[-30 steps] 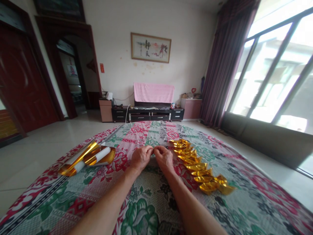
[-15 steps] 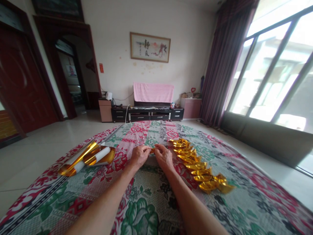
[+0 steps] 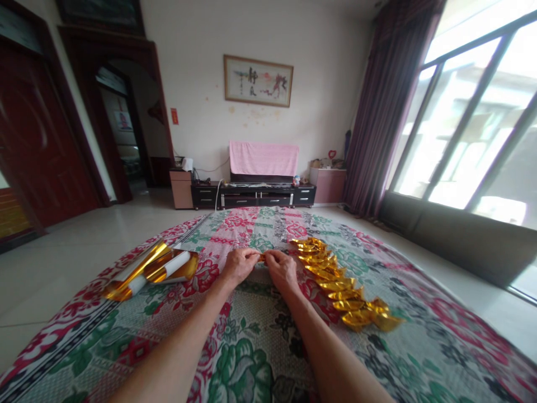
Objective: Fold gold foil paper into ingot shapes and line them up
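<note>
Between my two hands is a small piece of gold foil paper (image 3: 262,258), mostly hidden by the fingers. My left hand (image 3: 240,265) pinches its left end, and my right hand (image 3: 282,267) pinches the right end, with the fingertips almost touching. Just right of my right hand, several folded gold foil pieces (image 3: 329,272) lie in a slanting row on the flowered cloth (image 3: 241,364). Loosely rolled gold sheets with white backing (image 3: 168,266) rest on the cloth at the left.
Beyond the cloth's far edge stands a low black cabinet (image 3: 255,197), with a pink cloth (image 3: 264,158) draped over something on top. A purple curtain (image 3: 373,123) hangs beside the window at the right.
The right hand's fingers have closed in slightly around the foil piece. Both hands otherwise stay in nearly the same place.
</note>
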Available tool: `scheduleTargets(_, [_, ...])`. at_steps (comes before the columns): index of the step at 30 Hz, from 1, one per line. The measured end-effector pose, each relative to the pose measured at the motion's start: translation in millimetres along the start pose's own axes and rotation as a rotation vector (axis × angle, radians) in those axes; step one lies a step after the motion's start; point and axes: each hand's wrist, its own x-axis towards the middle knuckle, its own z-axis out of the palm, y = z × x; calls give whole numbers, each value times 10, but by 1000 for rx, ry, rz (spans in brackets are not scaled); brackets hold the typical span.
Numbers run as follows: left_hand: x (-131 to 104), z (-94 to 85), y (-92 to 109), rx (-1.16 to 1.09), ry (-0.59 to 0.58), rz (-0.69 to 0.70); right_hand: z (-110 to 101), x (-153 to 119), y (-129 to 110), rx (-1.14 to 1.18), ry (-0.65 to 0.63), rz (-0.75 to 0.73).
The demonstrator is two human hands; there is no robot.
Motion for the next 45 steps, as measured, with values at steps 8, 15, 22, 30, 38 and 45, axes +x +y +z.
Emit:
scheduleTargets(8, [2,21,1,-175,-65,-207,33,20,37,67,-3,24])
scheduleTargets(15, [42,41,-82,-241,-11,-239,13,3,9,-14,-37,-33])
scheduleTargets(22, [15,3,15,-307,-11,-297,46,-2,41,-1,-30,-101])
scheduleTargets(30, [0,3,51,-464,-82,-349,49,-10,31,11,-34,-107])
scheduleTargets(38, [6,18,49,-501,-84,-319,48,18,60,2,-34,-69])
scheduleTargets(45, [6,26,32,-493,-94,-309,51,17,69,11,-43,-84])
